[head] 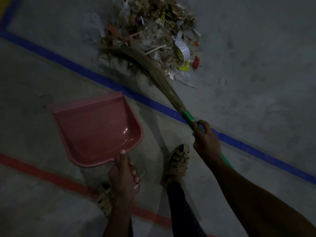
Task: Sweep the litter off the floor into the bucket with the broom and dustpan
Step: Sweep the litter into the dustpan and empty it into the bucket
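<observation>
Head view: the right hand [206, 141] is wrapped round the green handle of the broom [150, 65], whose bristles lie against the near-left edge of the litter [153, 31], a heap at the far side of the floor [256, 74]. The left hand [124, 175] grips the handle of the pink dustpan [97, 127], which sits empty at near left, this side of the blue line [106, 79] and well apart from the heap. The bucket is not in view.

Risks, as I judge them: a stroke made with the pan so far off would scatter light scraps and film across the line. A lifted pan lip would let litter slide under. The tape roll [183, 52] could roll away.
</observation>
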Demonstrator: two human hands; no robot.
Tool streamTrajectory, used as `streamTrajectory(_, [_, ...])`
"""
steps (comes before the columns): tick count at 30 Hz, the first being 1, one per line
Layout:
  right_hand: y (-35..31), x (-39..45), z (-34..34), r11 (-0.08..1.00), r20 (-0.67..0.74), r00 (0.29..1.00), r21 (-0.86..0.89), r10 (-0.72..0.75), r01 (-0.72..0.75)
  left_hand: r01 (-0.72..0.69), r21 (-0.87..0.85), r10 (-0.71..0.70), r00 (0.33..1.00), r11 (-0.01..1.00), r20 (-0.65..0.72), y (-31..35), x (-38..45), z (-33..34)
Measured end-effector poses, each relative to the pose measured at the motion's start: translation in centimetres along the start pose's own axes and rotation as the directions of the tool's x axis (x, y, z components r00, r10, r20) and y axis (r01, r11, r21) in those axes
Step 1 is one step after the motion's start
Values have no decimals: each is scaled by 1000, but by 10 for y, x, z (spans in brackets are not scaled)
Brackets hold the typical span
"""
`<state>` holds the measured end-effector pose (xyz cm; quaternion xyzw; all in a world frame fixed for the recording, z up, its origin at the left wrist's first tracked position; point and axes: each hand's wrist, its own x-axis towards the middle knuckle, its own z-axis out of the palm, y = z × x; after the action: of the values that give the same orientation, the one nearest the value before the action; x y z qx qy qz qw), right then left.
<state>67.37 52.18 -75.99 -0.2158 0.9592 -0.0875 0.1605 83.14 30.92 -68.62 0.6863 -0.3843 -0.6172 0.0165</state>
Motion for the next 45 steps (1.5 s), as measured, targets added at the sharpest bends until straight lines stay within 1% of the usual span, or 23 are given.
streamTrajectory(4, [-28, -7, -4, 999, -37, 999, 38, 18, -16, -18, 32, 16, 999, 999, 48, 18, 6, -12])
streamTrajectory(7, [-60, -6, -14, 996, -58, 997, 71, 50, -46, -39, 90, 30, 995, 995, 93, 40, 21, -33])
streamTrajectory(12, [-109, 6, -44, 987, -94, 986, 95, 137, -128, -37, 196, -5, 978, 980, 210, 82, 41, -77])
streamTrajectory(14, [-126, 15, -50, 980, -110, 976, 88, 186, -177, -32, 283, -41, 968, 959, 249, 103, 54, -91])
streamTrajectory(18, [-163, 46, -47, 960, -132, 956, 135, 263, -245, -98, 440, -46, 951, 893, 305, 139, 93, -108])
streamTrajectory(21, [-187, 68, -39, 942, -137, 942, 186, 305, -278, -101, 465, -57, 948, 879, 313, 157, 113, -101])
streamTrajectory(23, [-196, 101, -17, 925, -136, 926, 206, 351, -320, -89, 462, -71, 945, 882, 319, 171, 147, -82])
streamTrajectory(25, [-200, 106, -12, 918, -142, 919, 218, 366, -332, -74, 444, -73, 950, 893, 305, 175, 149, -72])
streamTrajectory(28, [-195, 155, 9, 924, -181, 917, 214, 356, -316, -58, 470, -88, 955, 881, 283, 195, 190, -45])
streamTrajectory(30, [-192, 187, 19, 915, -175, 905, 192, 389, -356, -57, 500, -98, 955, 864, 279, 211, 218, -26])
streamTrajectory(35, [-169, 238, 33, 908, -188, 892, 168, 412, -384, -6, 592, -208, 933, 806, 293, 239, 265, 5])
streamTrajectory(37, [-161, 258, 39, 900, -165, 888, 160, 430, -406, 3, 628, -247, 921, 778, 301, 245, 285, 15])
streamTrajectory(39, [-154, 279, 46, 873, -75, 878, 173, 473, -455, 6, 669, -270, 918, 744, 292, 250, 302, 22])
streamTrajectory(41, [-148, 298, 52, 856, 11, 868, 157, 497, -492, 18, 680, -299, 907, 733, 298, 249, 321, 28])
streamTrajectory(43, [-142, 312, 55, 886, 103, 889, 83, 447, -455, 51, 695, -347, 891, 717, 293, 248, 337, 33])
streamTrajectory(45, [-140, 321, 60, 922, 150, 912, 9, 381, -387, 71, 706, -381, 877, 705, 293, 245, 350, 33])
